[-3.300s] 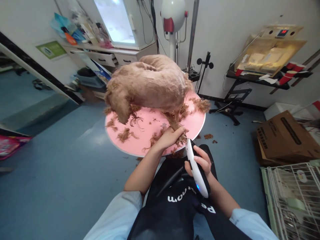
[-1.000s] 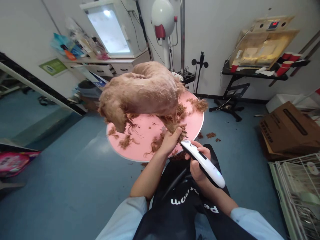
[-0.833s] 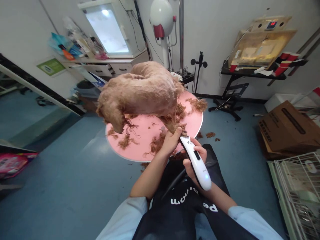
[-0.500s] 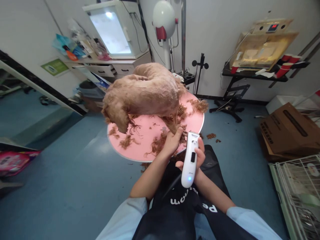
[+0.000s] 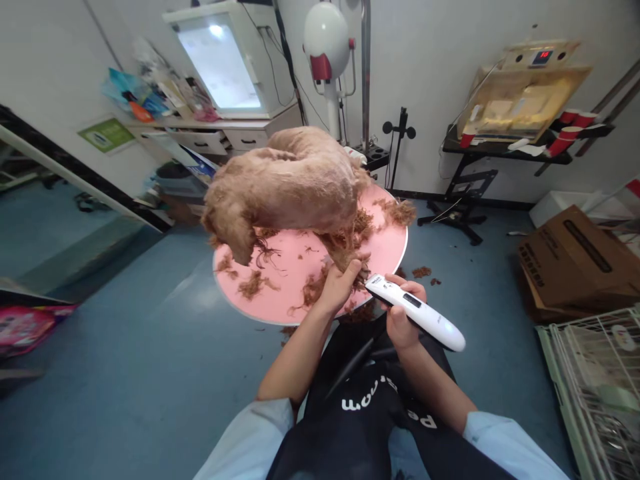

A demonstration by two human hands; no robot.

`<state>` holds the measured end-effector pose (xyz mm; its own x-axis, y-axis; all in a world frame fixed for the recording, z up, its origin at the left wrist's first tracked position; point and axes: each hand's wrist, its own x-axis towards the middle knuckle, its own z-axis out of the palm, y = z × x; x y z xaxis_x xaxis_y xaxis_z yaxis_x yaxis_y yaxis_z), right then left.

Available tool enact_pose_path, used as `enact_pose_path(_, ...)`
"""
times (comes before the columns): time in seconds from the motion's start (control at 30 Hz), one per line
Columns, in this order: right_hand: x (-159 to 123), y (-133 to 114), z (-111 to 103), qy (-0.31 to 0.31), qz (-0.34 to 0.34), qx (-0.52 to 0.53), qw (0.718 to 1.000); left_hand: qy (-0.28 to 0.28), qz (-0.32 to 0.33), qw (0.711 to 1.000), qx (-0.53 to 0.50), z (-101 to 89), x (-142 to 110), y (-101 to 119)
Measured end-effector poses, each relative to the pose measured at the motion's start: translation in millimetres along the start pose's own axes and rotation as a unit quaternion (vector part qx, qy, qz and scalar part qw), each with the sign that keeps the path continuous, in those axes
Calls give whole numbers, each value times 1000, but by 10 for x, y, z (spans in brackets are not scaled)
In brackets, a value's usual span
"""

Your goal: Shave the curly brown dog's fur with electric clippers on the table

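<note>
So, dog [image 5: 295,183]: up on the round pink table [image 5: 280,297], mostly toward the far edge, back bent in a curve, farther out than both hands.
Paw [image 5: 363,268]: near the table's near right edge, tucked in the left hand [image 5: 340,285], just beside the clipper [image 5: 425,312].
Left hand: wrapped round the paw, thumb on top.
Left arm [image 5: 300,350]: elbow bent, reaching forward over the near edge.
Right hand [image 5: 404,332]: curled round the white clipper, off the table past the near right edge.
Right arm [image 5: 440,380]: slanted up and leftward.
Clipper tip: aimed at the paw; touching or not, hard to tell.
Clipper marks: pale blue light at the back, tiny dark letters too small to read.
Apron [image 5: 345,443]: black, with white upside-down letters, "Pe" and "room", partly lost in folds.
Hair [image 5: 253,285]: brown clumps across the table.
Cardboard box [image 5: 575,263]: dark print, too small to read.
</note>
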<state>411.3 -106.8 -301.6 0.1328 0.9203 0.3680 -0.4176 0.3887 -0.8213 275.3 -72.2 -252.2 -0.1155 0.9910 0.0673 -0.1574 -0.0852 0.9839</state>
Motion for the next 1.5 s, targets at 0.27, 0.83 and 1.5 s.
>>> enact_pose_path(0.27, -20, 18, 82, 26, 13, 51, 998, 19, 10, 999, -36, 46, 9, -18)
enact_pose_path(0.83, 81, -5, 111, 27, -78, 10, 997, 41, 12, 999, 30, 49, -32, 28)
enact_pose_path(1.5, 420, -220, -286, -313, -382, -278, 824, -37, -31, 997, 55, -119, -127, 167)
